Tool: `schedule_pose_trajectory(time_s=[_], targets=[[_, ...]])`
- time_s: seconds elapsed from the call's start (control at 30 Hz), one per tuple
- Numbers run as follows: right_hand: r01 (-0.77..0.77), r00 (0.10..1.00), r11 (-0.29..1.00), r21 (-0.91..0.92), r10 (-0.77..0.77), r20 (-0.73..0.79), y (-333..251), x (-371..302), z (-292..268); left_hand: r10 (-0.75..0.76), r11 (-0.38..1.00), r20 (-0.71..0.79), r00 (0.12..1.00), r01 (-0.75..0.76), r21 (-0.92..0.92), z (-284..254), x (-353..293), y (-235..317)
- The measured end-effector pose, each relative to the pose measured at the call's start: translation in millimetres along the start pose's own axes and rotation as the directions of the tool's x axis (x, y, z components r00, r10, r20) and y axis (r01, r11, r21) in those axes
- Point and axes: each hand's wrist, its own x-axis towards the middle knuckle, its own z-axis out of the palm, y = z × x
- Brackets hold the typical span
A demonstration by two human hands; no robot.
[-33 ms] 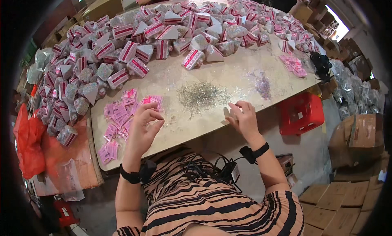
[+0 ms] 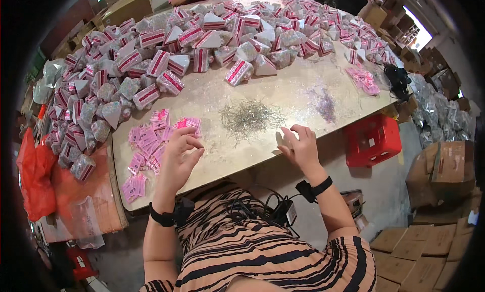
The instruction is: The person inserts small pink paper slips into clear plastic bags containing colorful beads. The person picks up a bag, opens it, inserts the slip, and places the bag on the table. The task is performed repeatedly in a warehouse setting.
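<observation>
Over the left part of the table, my left hand hovers beside a spread of pink printed cards. Its thumb and forefinger tips come together in a pinch; anything between them is too small to make out. My right hand is raised over the table's near edge, thumb and fingers apart, with nothing visible in it. Between and beyond the hands lies a tangled heap of thin, silvery wire-like pieces. Right of it is a scatter of small purplish glittery bits. Each wrist wears a black band.
Many clear-wrapped wedge-shaped packs with pink stripes cover the table's far and left sides. More pink cards lie at right, near a black object. A red stool stands below the right edge. Cartons lie lower right. People's hands show at the back.
</observation>
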Motion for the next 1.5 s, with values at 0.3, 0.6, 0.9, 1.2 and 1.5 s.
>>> schedule_pose_trajectory(time_s=[0.3,0.6,0.9,1.2,1.5], targets=[[0.08,0.996,0.991,-0.11,-0.077,0.037,-10,-20,7,-0.003,0.999,0.024,1.0,0.004,-0.042,6,-3,-8],[0.174,0.985,0.985,0.007,-0.174,-0.008,-20,-22,10,-0.005,1.0,0.022,1.0,0.005,-0.02,6,-5,-8],[0.284,0.953,0.956,0.072,-0.273,-0.129,-29,-20,7,0.054,0.924,-0.194,0.98,0.025,0.382,-39,6,-16],[0.236,0.947,0.937,0.258,-0.162,-0.278,-39,29,8,0.121,0.604,0.154,0.981,-0.195,0.772,-26,50,-49],[0.217,0.959,0.818,0.533,-0.075,-0.275,-91,100,22,-0.099,0.793,0.102,0.99,0.017,0.609,-47,55,-40]])
